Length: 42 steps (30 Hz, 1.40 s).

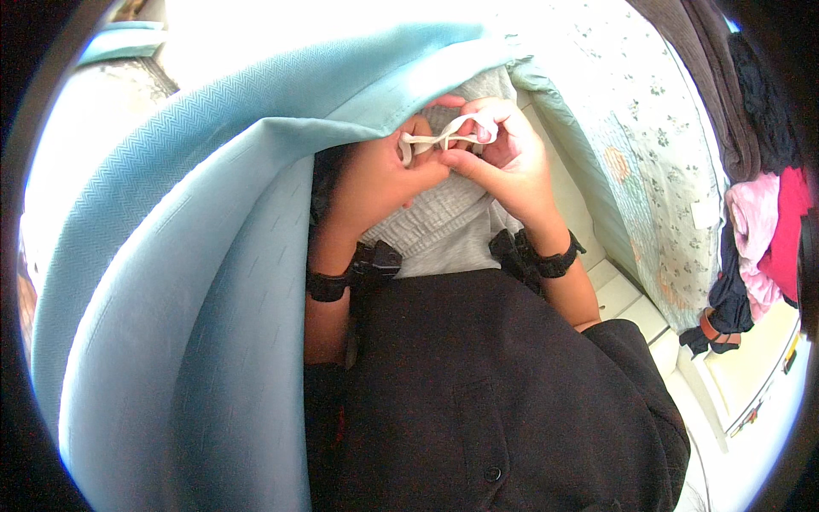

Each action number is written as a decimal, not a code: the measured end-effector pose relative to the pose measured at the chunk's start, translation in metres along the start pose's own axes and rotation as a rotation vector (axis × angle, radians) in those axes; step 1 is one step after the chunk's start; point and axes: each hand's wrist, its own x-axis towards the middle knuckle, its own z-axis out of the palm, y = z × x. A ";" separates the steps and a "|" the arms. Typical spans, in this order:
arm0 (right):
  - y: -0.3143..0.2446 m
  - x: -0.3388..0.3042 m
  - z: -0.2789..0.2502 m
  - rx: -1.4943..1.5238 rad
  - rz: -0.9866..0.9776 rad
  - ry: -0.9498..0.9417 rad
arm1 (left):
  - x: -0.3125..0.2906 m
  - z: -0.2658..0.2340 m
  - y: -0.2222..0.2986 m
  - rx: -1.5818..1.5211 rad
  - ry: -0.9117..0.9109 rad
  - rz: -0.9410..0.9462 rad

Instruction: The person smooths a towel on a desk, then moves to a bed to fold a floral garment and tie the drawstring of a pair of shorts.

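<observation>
A narrow white strip of cloth or tape (467, 122), crossed and looped on itself, is pinched between my two hands in front of my body. My left hand (380, 175) grips its left end beside the blue curtain (230, 205), whose folded edge partly covers the fingers. On the other side, my right hand (516, 158) has its thumb and fingers closed on the strip, with a loop round a fingertip. Below both hands lies grey gathered clothing (435, 213) on my lap. The strip's far end is hidden by the fingers.
To the right is a bed with a flowered quilt (648, 162). Dark, pink and red clothes (755, 230) hang or lie at the far right, near a brown strap (719, 331). Black bands (328, 286) with small black devices circle my wrists. Pale tiles (618, 290) show on the floor.
</observation>
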 end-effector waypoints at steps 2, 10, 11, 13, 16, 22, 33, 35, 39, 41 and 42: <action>-0.002 0.000 -0.001 -0.072 0.006 -0.041 | 0.001 -0.001 -0.008 -0.079 -0.032 0.101; 0.008 0.003 -0.009 -0.048 -0.128 -0.111 | -0.003 -0.006 -0.007 -0.287 -0.105 0.237; 0.006 0.003 -0.007 -0.046 -0.128 -0.114 | -0.003 -0.008 -0.011 -0.228 -0.092 0.273; 0.001 0.001 -0.004 0.124 0.038 -0.089 | -0.004 -0.011 -0.014 -0.169 -0.081 0.308; 0.005 0.000 -0.006 0.116 0.024 -0.046 | -0.005 -0.011 -0.017 -0.222 -0.089 0.226; 0.009 -0.005 -0.005 -0.114 0.010 0.019 | -0.004 -0.004 -0.020 -0.236 -0.051 0.328; 0.005 -0.005 -0.006 -0.160 -0.027 0.023 | -0.002 0.000 -0.014 -0.274 0.053 0.107; 0.007 -0.005 -0.008 -0.103 -0.023 0.024 | 0.000 -0.001 -0.012 -0.237 0.036 0.089; 0.007 -0.005 -0.009 -0.081 -0.032 0.012 | 0.000 -0.003 -0.005 -0.138 0.016 0.033; 0.007 -0.005 -0.009 -0.077 -0.028 0.017 | 0.000 -0.002 -0.004 -0.147 0.018 0.032; 0.007 -0.005 -0.009 -0.060 -0.027 0.019 | 0.000 -0.002 -0.003 -0.155 0.019 0.030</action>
